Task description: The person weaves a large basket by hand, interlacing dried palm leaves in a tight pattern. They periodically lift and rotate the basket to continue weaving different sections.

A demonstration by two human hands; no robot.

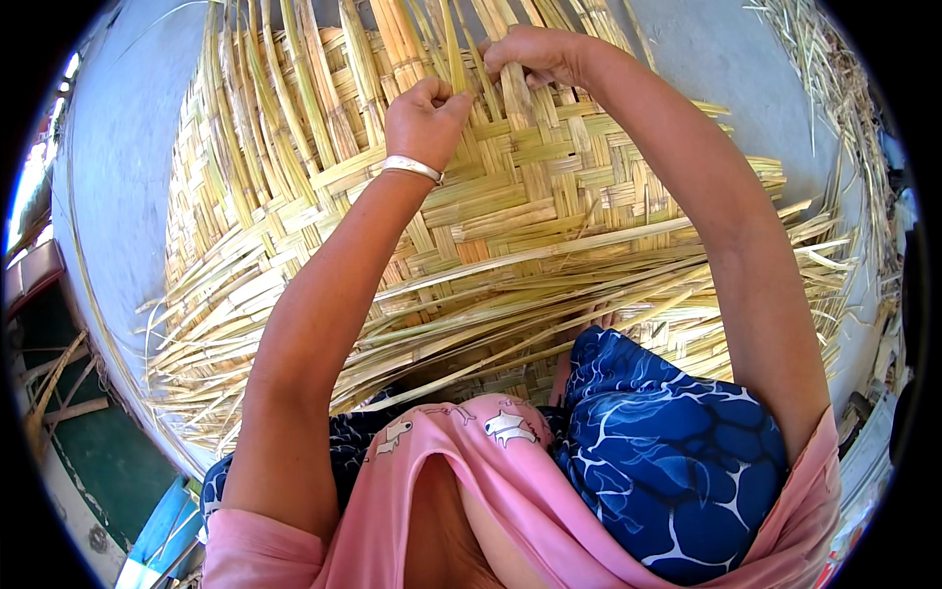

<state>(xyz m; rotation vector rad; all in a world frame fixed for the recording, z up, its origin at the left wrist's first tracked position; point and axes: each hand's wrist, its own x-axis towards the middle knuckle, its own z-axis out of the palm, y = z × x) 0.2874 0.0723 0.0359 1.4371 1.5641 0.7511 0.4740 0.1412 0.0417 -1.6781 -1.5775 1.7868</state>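
A woven mat (471, 211) of flat, split yellow-green reed strips lies under both my hands. My left hand (427, 120), with a white bangle at its wrist, is closed in a pinch on a narrow greenish reed strip (453, 54) near the far part of the weave. Just right of it and a little farther away, my right hand (538, 56) has its fingers bent round a wider pale reed strip (514, 96). The fingertips of this hand are partly hidden. Between and beside my hands, unwoven strip ends (400, 39) stretch toward the far edge.
A bundle of loose long strips (549, 294) lies across the mat close to my knees. On the right, a heap of dry stalks (814, 59) rests on the grey floor (118, 196). At the lower left lie a blue object (162, 535) and stray stalks (74, 407).
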